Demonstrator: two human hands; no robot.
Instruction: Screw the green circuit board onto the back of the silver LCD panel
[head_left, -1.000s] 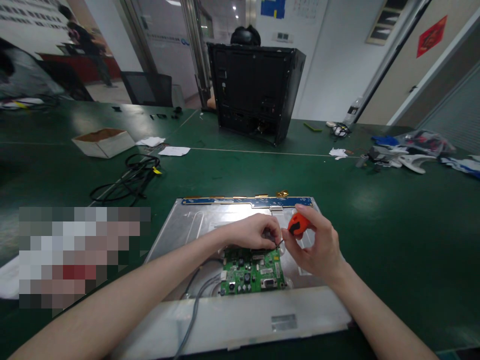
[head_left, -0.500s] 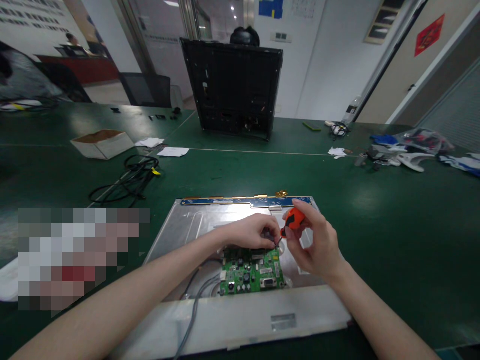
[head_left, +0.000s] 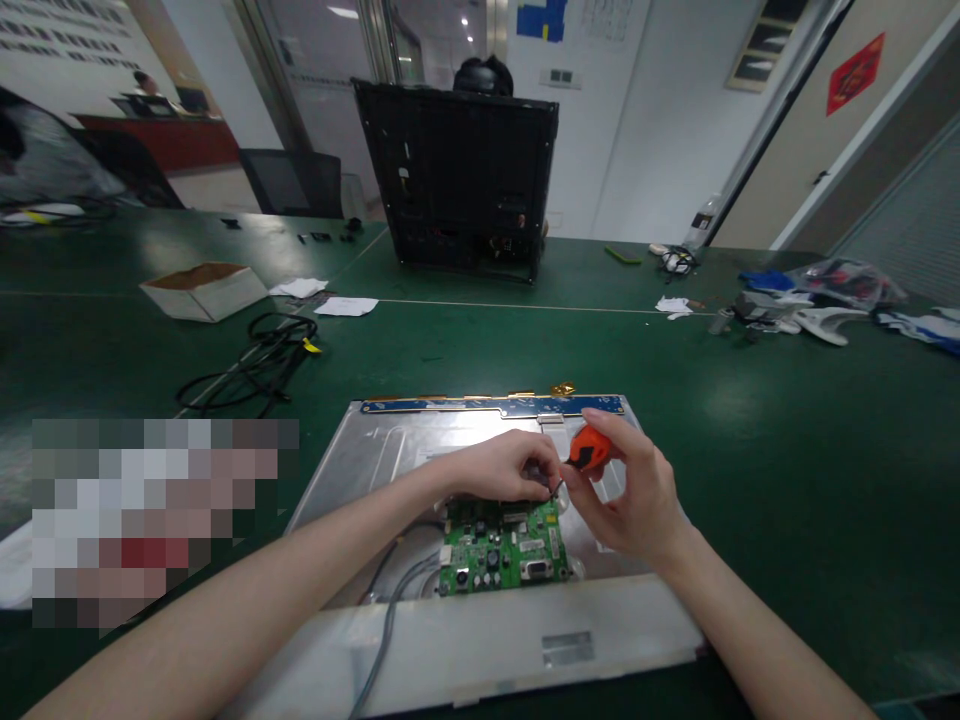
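My right hand point(head_left: 637, 480) grips a screwdriver point(head_left: 590, 448) with a short orange and black handle, held at a slant. Its thin shaft points down and left to the upper right corner of a green circuit board point(head_left: 502, 550). At that same corner my left hand point(head_left: 517, 466) has its fingers curled into a pinch close to the shaft's tip. Whatever is between those fingertips is hidden. The board lies on a silver metal panel point(head_left: 375, 450), whose far edge carries a narrow blue circuit strip point(head_left: 450, 405). Grey cables point(head_left: 390, 620) run from the board's left side.
On the green table stands a black monitor housing point(head_left: 457, 180) at the back. A black cable coil point(head_left: 262, 360) and an open box point(head_left: 204, 290) are on the left. Bags and loose parts point(head_left: 795, 305) lie at the right. One patch at left is blurred out.
The screwdriver handle has turned and tilted slightly in my right hand, with the fingers shifting on it. My left hand stays at the board's corner.
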